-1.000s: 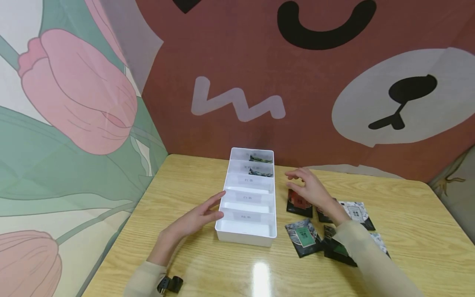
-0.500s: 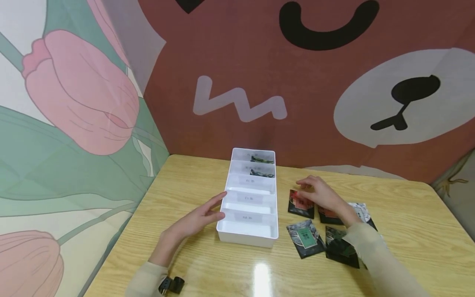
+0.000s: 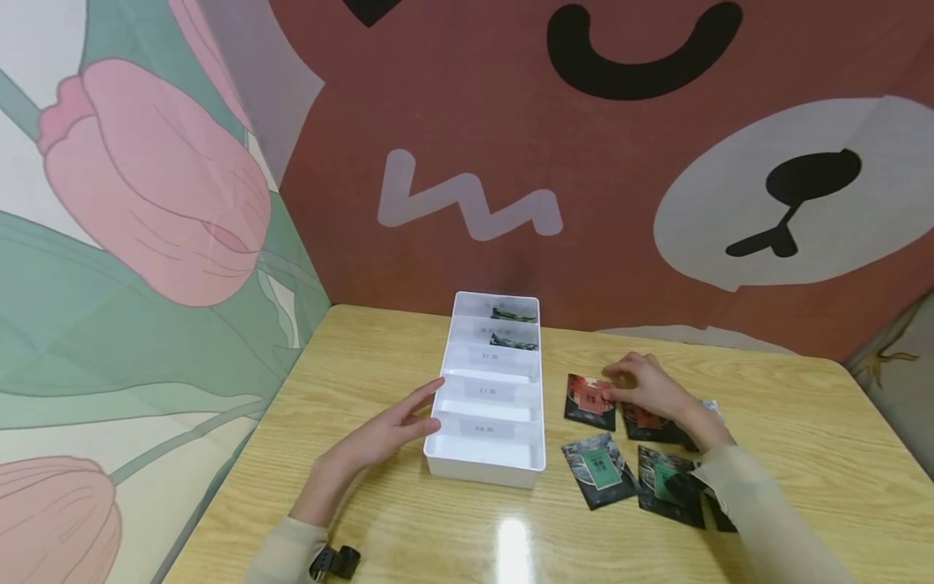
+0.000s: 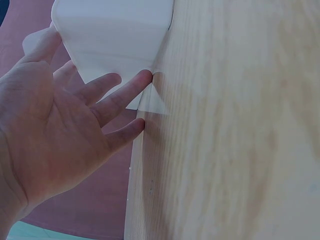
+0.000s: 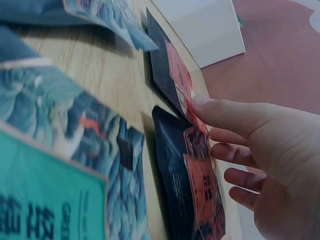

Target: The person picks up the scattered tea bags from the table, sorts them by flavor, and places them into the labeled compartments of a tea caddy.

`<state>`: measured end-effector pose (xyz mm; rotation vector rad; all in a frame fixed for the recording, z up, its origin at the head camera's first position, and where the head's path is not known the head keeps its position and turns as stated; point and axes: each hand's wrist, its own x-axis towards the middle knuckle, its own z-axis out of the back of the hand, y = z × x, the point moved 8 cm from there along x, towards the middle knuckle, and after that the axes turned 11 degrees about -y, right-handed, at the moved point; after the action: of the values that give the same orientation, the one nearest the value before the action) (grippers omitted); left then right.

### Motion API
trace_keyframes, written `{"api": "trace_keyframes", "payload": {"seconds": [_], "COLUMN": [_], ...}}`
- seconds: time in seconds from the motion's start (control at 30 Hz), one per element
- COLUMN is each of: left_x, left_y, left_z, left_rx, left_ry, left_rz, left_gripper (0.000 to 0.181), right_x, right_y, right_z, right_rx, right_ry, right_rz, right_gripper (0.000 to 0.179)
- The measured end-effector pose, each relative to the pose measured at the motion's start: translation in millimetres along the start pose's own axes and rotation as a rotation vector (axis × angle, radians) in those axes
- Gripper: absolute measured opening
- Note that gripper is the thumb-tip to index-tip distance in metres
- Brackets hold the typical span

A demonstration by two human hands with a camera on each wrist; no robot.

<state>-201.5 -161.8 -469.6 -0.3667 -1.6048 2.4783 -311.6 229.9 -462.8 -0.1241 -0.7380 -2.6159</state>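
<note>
My left hand [image 3: 394,428] rests against the left side of a white divided box [image 3: 485,478], fingers extended; the left wrist view also shows the left hand [image 4: 65,125] with its fingers against the box wall [image 4: 115,35]. My right hand [image 3: 653,391] is over the right-hand group of packets, thumb at the right edge of a red-labelled packet [image 3: 589,402] that lies flat. In the right wrist view the right thumb [image 5: 220,112] touches or nearly touches that packet [image 5: 170,70], the other fingers loosely bent. Just beside it lies a second red-labelled packet [image 5: 195,185], partly covered by the hand in the head view.
Two green-labelled packets lie nearer the front, one left [image 3: 600,470] and one right [image 3: 667,487]. Others are partly hidden under the right arm. Upright dark packets [image 3: 514,341] stand in the box's two far compartments. A printed wall [image 3: 438,268] borders the wooden table [image 3: 394,519].
My right hand has moved right and slightly nearer, from above the left red-labelled packet to its right edge, uncovering it. The left hand stays at the box.
</note>
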Motion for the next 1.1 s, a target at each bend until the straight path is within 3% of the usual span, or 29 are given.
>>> {"api": "trace_keyframes", "payload": {"seconds": [0.27, 0.67, 1.1], "left_x": [-0.1, 0.3, -1.0], "left_y": [0.8, 1.5, -2.2], "left_z": [0.7, 0.6, 1.3], "left_rx": [0.000, 0.010, 0.012], "left_ry": [-0.003, -0.002, -0.008], "left_rz": [0.001, -0.005, -0.009], "left_gripper": [0.064, 0.064, 0.064], "right_x": [-3.1, -1.4, 1.5], "right_y": [-4.2, -5.6, -4.8], "right_z": [-0.8, -1.7, -2.1], "right_rx": [-0.018, -0.035, -0.010], "right_ry": [0.028, 0.031, 0.001], "right_rz": [-0.027, -0.063, -0.037], "right_gripper": [0.046, 0.025, 0.015]}}
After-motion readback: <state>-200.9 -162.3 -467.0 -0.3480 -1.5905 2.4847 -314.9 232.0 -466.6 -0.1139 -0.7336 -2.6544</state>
